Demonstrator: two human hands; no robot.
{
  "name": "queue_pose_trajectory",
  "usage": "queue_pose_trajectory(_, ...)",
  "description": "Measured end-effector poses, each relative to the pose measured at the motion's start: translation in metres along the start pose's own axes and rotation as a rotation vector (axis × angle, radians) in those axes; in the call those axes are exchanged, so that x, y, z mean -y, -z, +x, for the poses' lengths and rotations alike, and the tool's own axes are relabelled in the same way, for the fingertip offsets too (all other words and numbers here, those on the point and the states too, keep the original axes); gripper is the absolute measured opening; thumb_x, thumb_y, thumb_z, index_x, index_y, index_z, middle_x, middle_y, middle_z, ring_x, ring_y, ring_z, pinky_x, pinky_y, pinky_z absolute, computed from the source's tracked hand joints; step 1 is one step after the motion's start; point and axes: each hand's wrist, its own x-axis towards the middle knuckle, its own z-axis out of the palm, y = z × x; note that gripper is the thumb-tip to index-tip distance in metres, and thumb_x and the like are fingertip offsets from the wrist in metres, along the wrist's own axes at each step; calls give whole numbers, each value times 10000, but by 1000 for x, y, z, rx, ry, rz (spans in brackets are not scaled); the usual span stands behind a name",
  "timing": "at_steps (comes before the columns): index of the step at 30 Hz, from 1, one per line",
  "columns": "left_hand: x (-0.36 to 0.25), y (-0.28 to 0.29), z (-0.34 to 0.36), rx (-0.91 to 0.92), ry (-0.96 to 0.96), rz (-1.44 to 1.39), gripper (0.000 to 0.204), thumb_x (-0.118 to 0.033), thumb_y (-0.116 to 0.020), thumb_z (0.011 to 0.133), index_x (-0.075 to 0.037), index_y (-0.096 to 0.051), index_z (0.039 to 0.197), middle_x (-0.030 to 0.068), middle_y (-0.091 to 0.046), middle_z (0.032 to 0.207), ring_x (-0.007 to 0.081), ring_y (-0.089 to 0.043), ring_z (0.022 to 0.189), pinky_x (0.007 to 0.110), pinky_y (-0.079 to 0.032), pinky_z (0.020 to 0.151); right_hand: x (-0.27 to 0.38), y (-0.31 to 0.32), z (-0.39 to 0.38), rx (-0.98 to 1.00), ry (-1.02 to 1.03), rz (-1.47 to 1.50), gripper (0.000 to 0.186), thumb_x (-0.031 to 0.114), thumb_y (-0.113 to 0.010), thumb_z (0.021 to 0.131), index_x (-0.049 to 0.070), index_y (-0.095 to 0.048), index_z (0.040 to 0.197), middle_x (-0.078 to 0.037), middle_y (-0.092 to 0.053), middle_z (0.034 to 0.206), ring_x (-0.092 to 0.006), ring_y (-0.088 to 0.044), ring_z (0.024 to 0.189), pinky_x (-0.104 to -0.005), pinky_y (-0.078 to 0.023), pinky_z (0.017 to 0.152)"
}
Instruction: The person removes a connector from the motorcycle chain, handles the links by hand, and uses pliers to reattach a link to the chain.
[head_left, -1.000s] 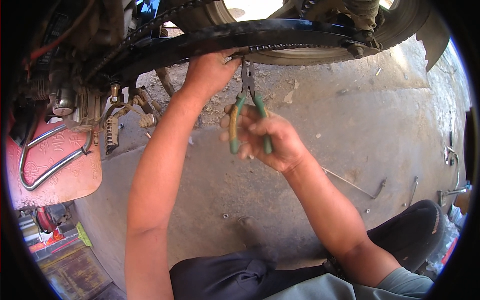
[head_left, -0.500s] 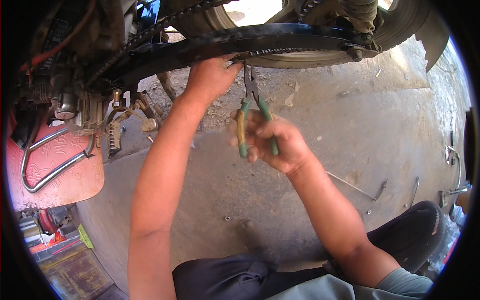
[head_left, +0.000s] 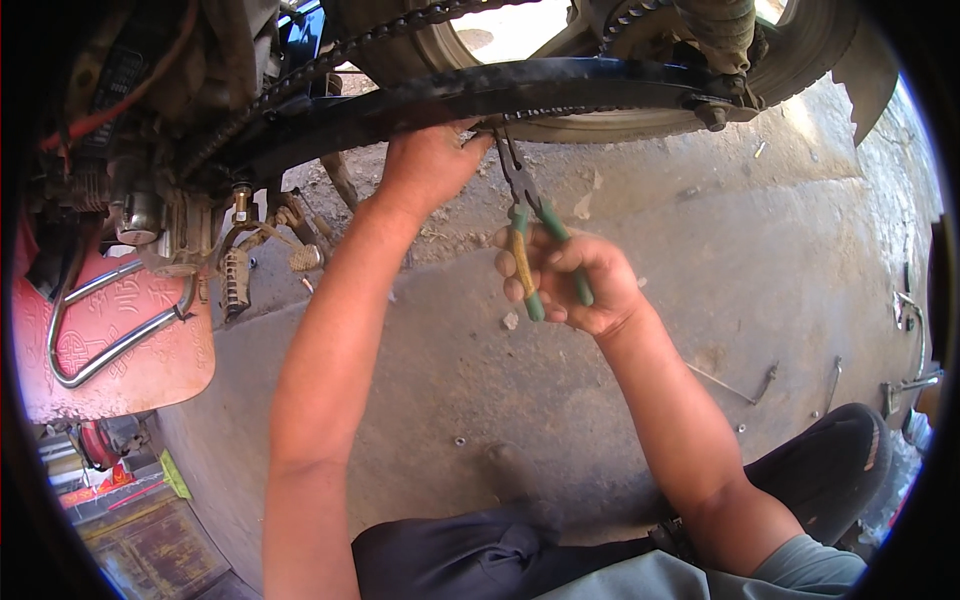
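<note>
My right hand (head_left: pixel 580 275) is wrapped round green-handled pliers (head_left: pixel 520 180), one grip worn to yellow. Their jaws point up to the lower run of a motorcycle chain (head_left: pixel 560 112), below the black swingarm (head_left: pixel 450 88). My left hand (head_left: pixel 430 165) reaches up under the swingarm beside the plier tips. Its thumb and fingers are closed at the chain, and its fingertips are partly hidden behind the bar, so what they pinch is unclear. Behind the swingarm shows the rear wheel's tyre (head_left: pixel 620 125).
A dirty footpeg (head_left: pixel 235 280) and a brass-coloured fitting (head_left: pixel 241 203) hang at the left. Below them are a bent chrome bar (head_left: pixel 125 345) and a pink mat (head_left: pixel 150 375). A long-handled tool (head_left: pixel 768 383) and small nuts (head_left: pixel 460 441) lie on the concrete floor.
The pliers and my right hand have shifted to the right and slightly down, the pliers tilting more. My left hand stays at the chain. The whole view has shifted slightly.
</note>
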Motion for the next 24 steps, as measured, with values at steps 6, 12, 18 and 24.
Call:
queue_pose_trajectory(6, 4, 0, -1, -8, -23, 20, 414, -215, -740, 848, -95, -679, 1240, 121, -698, 1211, 278, -646, 1129, 355, -482, 983, -1, -11, 3, -65, 12, 4, 493, 102, -470, 778, -48, -534, 1243, -207, -644, 1050, -292, -688, 858, -243, -445, 483)
queue_pose_trajectory(12, 1, 0, -2, -5, -21, 21, 432, -213, -741, 839, -79, -666, 1243, 139, -700, 1200, 285, -648, 1129, 357, -483, 982, -5, -13, 4, -110, 40, -30, 420, 78, -449, 783, -37, -549, 1175, -188, -630, 974, -276, -663, 785, -252, -397, 471)
queue_pose_trajectory(18, -1, 5, -2, 25, -23, 113, 428, -224, -678, 857, -82, -657, 1260, 167, -685, 1217, 335, -636, 1139, 377, -482, 982, -12, -53, 13, -509, 76, -438, 190, 47, -468, 816, 17, -555, 983, -115, -623, 800, -212, -617, 613, -281, -392, 469)
queue_pose_trajectory(24, 7, 11, -5, 61, -16, 65, 471, -257, -635, 864, -122, -633, 1315, 194, -642, 1287, 370, -605, 1184, 389, -465, 1017, -28, -38, 10, -404, -21, -579, 283, 100, -505, 855, 12, -546, 1121, -130, -670, 954, -209, -682, 755, -285, -467, 536)
